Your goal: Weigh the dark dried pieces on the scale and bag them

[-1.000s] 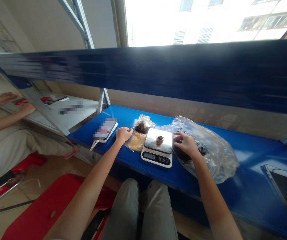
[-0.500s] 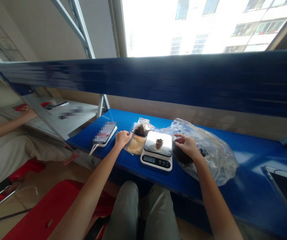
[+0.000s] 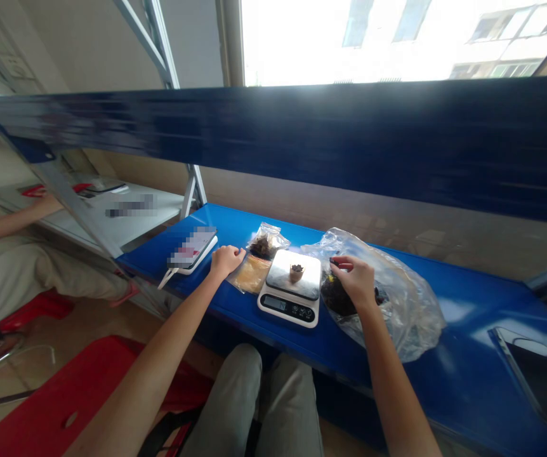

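Observation:
My right hand (image 3: 356, 279) is above the opening of a large clear plastic bag (image 3: 409, 311) and pinches a small dark piece (image 3: 334, 261) between thumb and fingertips. Dark, crumbly dried material (image 3: 337, 297) fills the near left part of that bag. Left of it stands a white kitchen scale (image 3: 289, 309) with a steel plate. On the plate is a small brown cup (image 3: 296, 274) heaped with dark bits. My left hand (image 3: 226, 261) rests curled on the table at the edge of a flat zip bag (image 3: 252, 275) of yellowish-brown contents, its fingers closed.
A second zip bag (image 3: 263, 246) of dark dried pieces lies behind. A phone (image 3: 192, 247) on a white block with a cable lies to the left, another phone (image 3: 537, 374) far right. A blue shelf beam (image 3: 302, 136) crosses above the table. Another person's arm (image 3: 16, 222) is at far left.
My right hand has risen slightly from the dark material, its fingers closing into a pinch on a small dark piece. The view has shifted a little; my left hand stays put.

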